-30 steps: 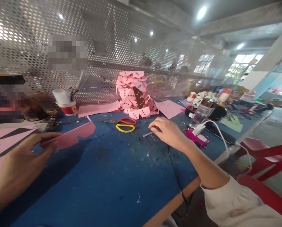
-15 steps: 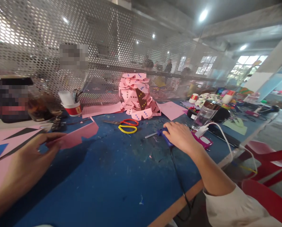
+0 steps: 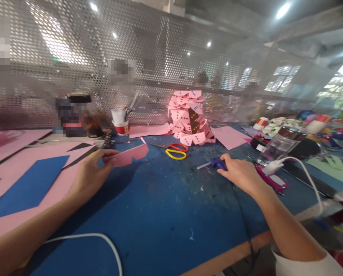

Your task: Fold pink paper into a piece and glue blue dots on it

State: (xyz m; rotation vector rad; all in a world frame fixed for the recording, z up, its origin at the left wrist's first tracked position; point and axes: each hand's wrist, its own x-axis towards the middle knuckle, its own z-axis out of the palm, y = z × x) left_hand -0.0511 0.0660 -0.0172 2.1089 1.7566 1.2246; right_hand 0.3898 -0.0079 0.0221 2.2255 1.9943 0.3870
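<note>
A notched pink paper piece (image 3: 132,154) is pinched between the thumb and fingers of my left hand (image 3: 95,172), held just above the blue table. My right hand (image 3: 242,172) is around a blue glue gun (image 3: 218,163), which has a clear glue stick and a black cord. Between the hands, farther back, lie scissors (image 3: 175,151) with one red and one yellow handle. Behind them stands a pile of folded pink paper pieces (image 3: 185,119) with coloured dots.
At left are pink sheets with a blue sheet (image 3: 30,184) on top. Paper cup (image 3: 121,127) stands at the back; a glass bottle (image 3: 282,145) and a magenta power strip (image 3: 271,179) are at right. A white cable (image 3: 110,243) loops in front.
The view has turned left, so things appear farther right and more of the pink sheets shows. Both hands keep their holds.
</note>
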